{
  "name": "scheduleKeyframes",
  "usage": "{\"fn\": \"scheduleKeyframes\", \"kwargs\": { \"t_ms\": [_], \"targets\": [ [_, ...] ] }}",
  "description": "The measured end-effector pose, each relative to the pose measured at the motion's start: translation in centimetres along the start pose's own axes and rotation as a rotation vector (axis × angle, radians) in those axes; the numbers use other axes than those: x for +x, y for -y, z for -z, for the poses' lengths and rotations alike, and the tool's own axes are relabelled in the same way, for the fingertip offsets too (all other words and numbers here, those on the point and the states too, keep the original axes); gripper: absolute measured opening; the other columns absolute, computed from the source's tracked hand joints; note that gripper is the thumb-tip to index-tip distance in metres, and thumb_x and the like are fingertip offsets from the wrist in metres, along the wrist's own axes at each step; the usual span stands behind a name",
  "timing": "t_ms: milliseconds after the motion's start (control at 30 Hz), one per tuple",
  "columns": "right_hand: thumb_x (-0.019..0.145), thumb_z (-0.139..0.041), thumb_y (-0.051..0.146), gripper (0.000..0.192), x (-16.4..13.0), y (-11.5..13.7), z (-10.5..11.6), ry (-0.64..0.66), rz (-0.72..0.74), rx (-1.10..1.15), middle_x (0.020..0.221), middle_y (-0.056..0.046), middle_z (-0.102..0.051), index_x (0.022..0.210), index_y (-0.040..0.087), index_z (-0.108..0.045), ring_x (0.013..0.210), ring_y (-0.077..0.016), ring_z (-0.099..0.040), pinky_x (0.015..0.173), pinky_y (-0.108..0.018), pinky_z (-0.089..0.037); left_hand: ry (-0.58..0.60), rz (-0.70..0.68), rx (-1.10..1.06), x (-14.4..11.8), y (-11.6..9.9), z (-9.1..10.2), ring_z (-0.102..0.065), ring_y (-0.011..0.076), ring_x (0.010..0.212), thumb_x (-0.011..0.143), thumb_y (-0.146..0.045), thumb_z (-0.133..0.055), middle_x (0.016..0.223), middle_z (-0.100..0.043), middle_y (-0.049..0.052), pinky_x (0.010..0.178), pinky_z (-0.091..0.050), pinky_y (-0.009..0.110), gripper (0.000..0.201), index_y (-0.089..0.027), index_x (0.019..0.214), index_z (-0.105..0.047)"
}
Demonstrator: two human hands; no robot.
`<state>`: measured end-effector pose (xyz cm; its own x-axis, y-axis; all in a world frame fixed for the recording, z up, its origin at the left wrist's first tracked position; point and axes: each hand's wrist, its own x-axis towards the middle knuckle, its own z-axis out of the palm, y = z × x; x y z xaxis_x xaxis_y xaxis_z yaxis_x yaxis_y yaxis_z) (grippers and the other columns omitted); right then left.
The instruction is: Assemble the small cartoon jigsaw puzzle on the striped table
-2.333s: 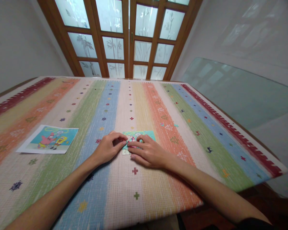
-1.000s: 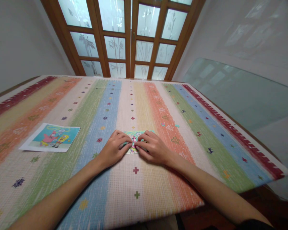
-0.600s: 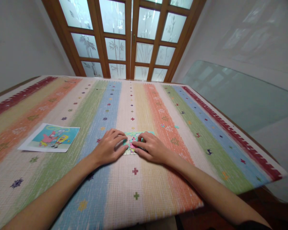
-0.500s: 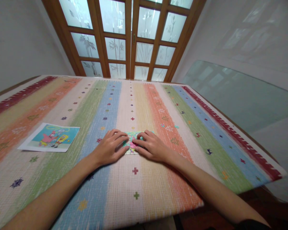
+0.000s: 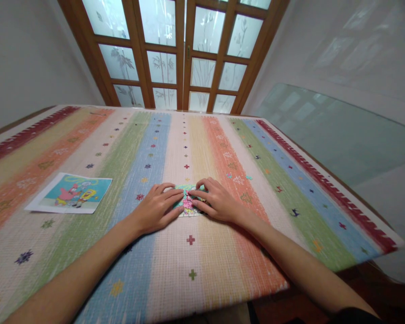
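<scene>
A small jigsaw puzzle [image 5: 188, 204] in green, pink and yellow lies flat on the striped tablecloth, between my two hands. My left hand [image 5: 158, 208] covers its left part, fingers curved and apart, tips resting on the pieces. From the other side, my right hand [image 5: 218, 201] reaches over the right part with fingers bent and spread. Its thumb and index fingertips are at the pink pieces near the middle; I see no piece lifted between them. Both ends of the puzzle are partly hidden under the hands.
A printed cartoon picture [image 5: 76, 194] lies to the left on the tablecloth [image 5: 175, 270]. Beyond my right hand are two small loose puzzle pieces, one bluish-pink [image 5: 228, 175] and one teal [image 5: 249, 177]. Wooden glass-paned doors [image 5: 185, 54] stand behind the table.
My right hand has shifted slightly right and its fingers have spread, showing more of the puzzle's middle. My left hand has barely moved.
</scene>
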<state>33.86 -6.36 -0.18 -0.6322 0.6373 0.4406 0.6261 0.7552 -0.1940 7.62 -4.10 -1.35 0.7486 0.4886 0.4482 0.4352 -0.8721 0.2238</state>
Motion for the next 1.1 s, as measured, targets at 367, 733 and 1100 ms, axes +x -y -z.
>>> {"fn": "scheduleKeyframes", "kwargs": {
  "t_ms": [367,733,1100],
  "targets": [
    [0.109,-0.041,0.043,0.042,-0.02,-0.02,-0.32,0.035,-0.005,-0.032,0.109,-0.014,-0.063,0.122,0.016,-0.07,0.099,-0.026,-0.056,0.091,-0.044,-0.05,-0.001,0.005,0.007,-0.01,0.01,-0.13,-0.057,0.0316,0.123,0.105,-0.034,-0.052,0.126,-0.072,0.01,0.102,-0.046,0.05,0.032,-0.021,0.129,-0.069],
    [0.109,-0.036,0.051,0.05,0.13,0.22,0.08,0.09,-0.009,-0.115,0.111,-0.015,-0.064,0.122,0.017,-0.07,0.099,-0.0265,-0.054,0.089,-0.042,-0.046,-0.033,0.008,0.031,-0.11,0.21,-0.21,-0.056,0.0318,0.123,0.104,-0.033,-0.054,0.128,-0.07,0.012,0.101,-0.048,0.051,0.029,-0.019,0.125,-0.068],
    [0.109,-0.04,0.049,0.045,0.29,0.46,-0.18,0.128,-0.049,-0.093,0.111,-0.014,-0.064,0.122,0.018,-0.069,0.102,-0.0266,-0.052,0.093,-0.044,-0.044,-0.034,0.019,0.03,0.03,0.05,-0.22,-0.056,0.0318,0.121,0.105,-0.035,-0.052,0.127,-0.069,0.013,0.099,-0.049,0.05,0.031,-0.017,0.124,-0.067]
  ]
}}
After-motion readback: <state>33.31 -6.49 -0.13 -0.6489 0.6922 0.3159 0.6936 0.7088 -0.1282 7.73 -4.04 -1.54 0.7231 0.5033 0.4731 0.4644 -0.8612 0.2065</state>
